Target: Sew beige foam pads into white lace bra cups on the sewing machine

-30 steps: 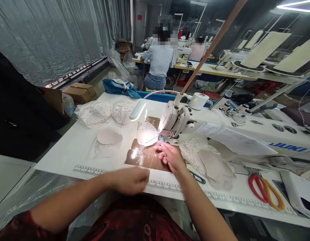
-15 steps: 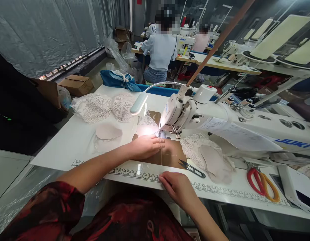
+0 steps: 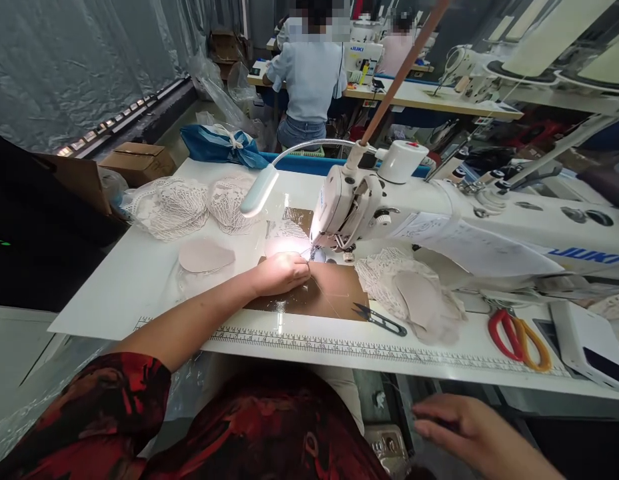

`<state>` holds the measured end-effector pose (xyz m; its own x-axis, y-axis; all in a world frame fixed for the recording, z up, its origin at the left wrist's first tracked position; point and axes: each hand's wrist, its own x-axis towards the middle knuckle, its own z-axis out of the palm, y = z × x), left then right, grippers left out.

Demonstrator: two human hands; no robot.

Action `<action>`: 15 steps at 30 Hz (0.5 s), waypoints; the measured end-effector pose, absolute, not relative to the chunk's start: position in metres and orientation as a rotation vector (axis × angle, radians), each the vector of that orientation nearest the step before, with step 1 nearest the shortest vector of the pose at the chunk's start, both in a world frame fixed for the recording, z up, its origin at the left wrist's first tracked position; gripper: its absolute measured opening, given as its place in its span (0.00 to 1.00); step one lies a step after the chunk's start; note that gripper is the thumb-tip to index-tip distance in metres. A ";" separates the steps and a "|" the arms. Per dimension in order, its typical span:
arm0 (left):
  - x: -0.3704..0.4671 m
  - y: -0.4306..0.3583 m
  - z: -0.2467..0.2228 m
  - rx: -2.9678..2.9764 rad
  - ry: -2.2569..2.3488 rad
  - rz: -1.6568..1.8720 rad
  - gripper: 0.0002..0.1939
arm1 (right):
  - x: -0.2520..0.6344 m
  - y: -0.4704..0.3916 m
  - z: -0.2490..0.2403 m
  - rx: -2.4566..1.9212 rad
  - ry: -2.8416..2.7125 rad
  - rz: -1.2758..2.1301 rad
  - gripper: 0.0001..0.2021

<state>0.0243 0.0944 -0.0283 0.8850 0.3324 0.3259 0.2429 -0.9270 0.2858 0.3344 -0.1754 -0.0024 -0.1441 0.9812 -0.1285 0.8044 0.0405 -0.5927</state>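
Note:
My left hand [image 3: 282, 275] rests on the brown plate [image 3: 334, 303] below the needle of a white sewing machine [image 3: 334, 207]. Its fingers are pinched together; what is between them is too small to make out. A thin thread-like line runs from the fingertips toward the front right. Just beyond the hand, a pale lace cup [image 3: 285, 235] lies under bright light. My right hand [image 3: 452, 421] hangs beyond the table's front edge, holding nothing, thumb and fingers apart. Black thread snips [image 3: 384, 321] lie at the plate's right corner.
Lace cups [image 3: 172, 207] and a smooth beige pad [image 3: 205, 256] lie left. More lace pieces [image 3: 389, 280] sit right of the needle. Red-and-yellow-handled scissors [image 3: 519, 340] lie near a white box-shaped device [image 3: 589, 343]. A lamp [image 3: 259, 191] overhangs the table. Co-workers sit behind.
My right hand has moved off the table's front edge to the right and opened. My left fingers have drawn from lying flat into a pinch. The whole view has shifted slightly.

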 end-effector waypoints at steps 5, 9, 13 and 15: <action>0.026 0.091 -0.028 2.702 0.517 0.671 0.14 | 0.341 -0.163 0.016 -2.024 -1.796 0.142 0.11; 0.026 0.080 -0.021 2.643 0.615 0.680 0.14 | 0.299 -0.111 -0.004 -1.791 -2.138 -0.054 0.15; 0.016 0.063 -0.014 2.483 0.665 0.655 0.12 | 0.271 -0.075 -0.026 -1.931 -2.415 -0.177 0.17; 0.011 0.054 -0.013 2.381 0.679 0.631 0.09 | 0.268 -0.069 -0.029 -2.011 -2.443 -0.194 0.19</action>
<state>0.0113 0.0545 -0.0130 0.7589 0.5904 0.2748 0.3171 -0.7036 0.6359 0.2677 -0.0692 -0.0287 -0.1949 0.9793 0.0554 0.9757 0.1879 0.1126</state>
